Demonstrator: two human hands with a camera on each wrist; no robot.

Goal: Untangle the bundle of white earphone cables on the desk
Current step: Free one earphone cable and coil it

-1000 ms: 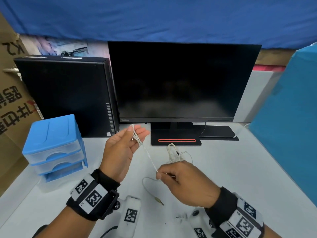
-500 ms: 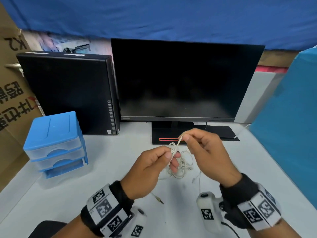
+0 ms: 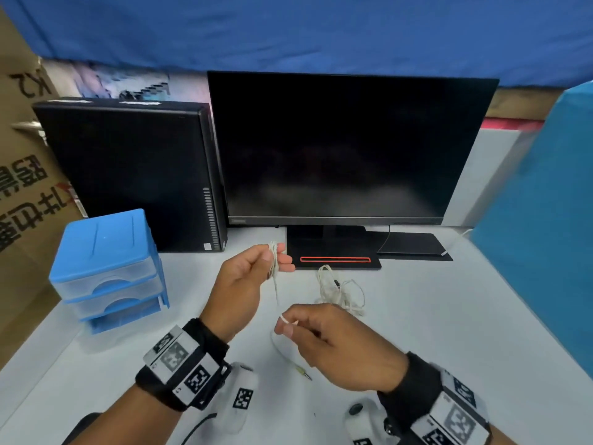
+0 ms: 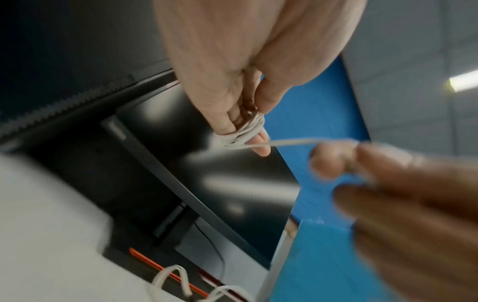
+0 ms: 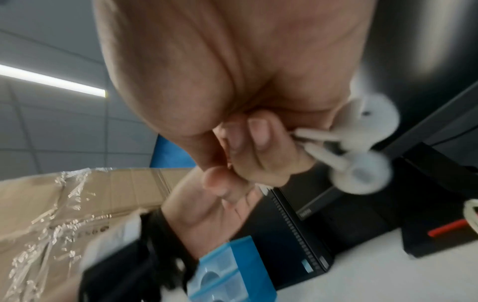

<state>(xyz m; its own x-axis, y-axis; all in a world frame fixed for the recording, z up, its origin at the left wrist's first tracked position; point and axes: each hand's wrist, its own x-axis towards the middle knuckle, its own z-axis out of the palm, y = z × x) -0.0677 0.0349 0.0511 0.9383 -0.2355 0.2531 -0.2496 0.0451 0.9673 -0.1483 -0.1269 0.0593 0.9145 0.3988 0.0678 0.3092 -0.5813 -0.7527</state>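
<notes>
Landmark: the monitor (image 3: 346,149) stands at the back of the white desk (image 3: 449,332); its base (image 3: 333,255) carries a red stripe.
Left hand: the left hand (image 3: 247,277) is raised just in front of the base's left end, fingers curled, with white cable wound in several turns (image 4: 243,132) round the fingertips.
Right hand: the right hand (image 3: 333,345) hovers nearer the person than the base, thumb and forefinger pinching the same cable (image 3: 276,293), which runs taut up to the left hand.
Loose bundle: the remaining earphone cables (image 3: 340,290) lie in a tangle on the desk, just in front of the base.
Plug: the jack plug (image 3: 303,371) rests on the desk below the right hand.
Open room: bare desk spreads right of the bundle up to a blue panel (image 3: 545,236).
Left of monitor: a black computer case (image 3: 134,175) stands beside it, a blue drawer unit (image 3: 106,268) in front of that.
Only in the right wrist view: two white earbuds (image 5: 362,147) stick out of the curled right fingers.
Room: blue cloth (image 3: 288,30) hangs behind the monitor; cardboard boxes (image 3: 22,187) stand far left.
</notes>
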